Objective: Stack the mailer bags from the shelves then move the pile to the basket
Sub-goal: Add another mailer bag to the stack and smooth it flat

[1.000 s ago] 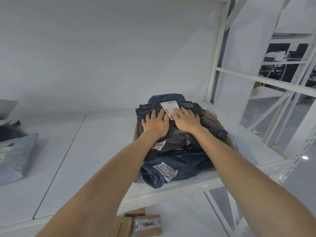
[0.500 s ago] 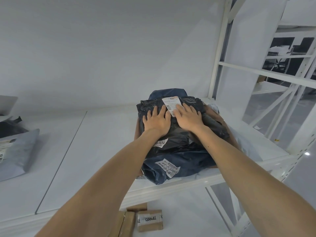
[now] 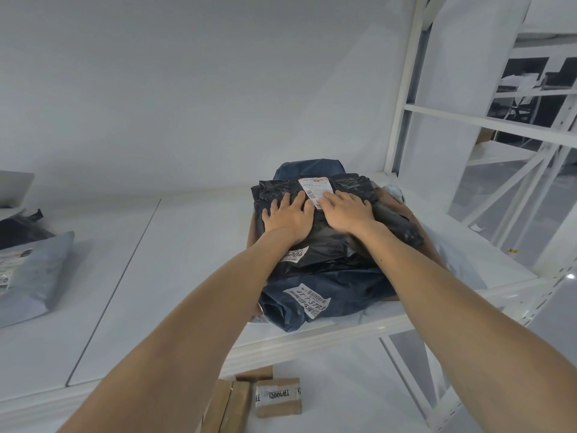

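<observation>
Head view: the white shelf [image 3: 175, 276] runs across in front of me, and my pile [image 3: 331, 270] of mailer bags sits at its right end, its near side at the front edge, close to the upright post [image 3: 402, 89]. The pile lies straight ahead of both arms, its long axis running away from me toward the shelf's back edge. A dark blue bag [image 3: 359, 292] with a barcode sticker [image 3: 307, 300] is low in the pile on my side, crumpled black bags lie above it, and something brown and pale pokes out on the right. A grey bag [image 3: 34, 276] lies well apart at the shelf's left end, not yet in the pile. My left hand [image 3: 288, 218] and right hand [image 3: 349, 210] lie side by side, palms down, fingers straight and slightly spread, pressing flat on the top bag [image 3: 271, 193]. The right fingertips touch its label [image 3: 313, 190], and neither hand grips anything. Both are equally near, so I judge a lift would want one hand under each long side. I see no basket.
</observation>
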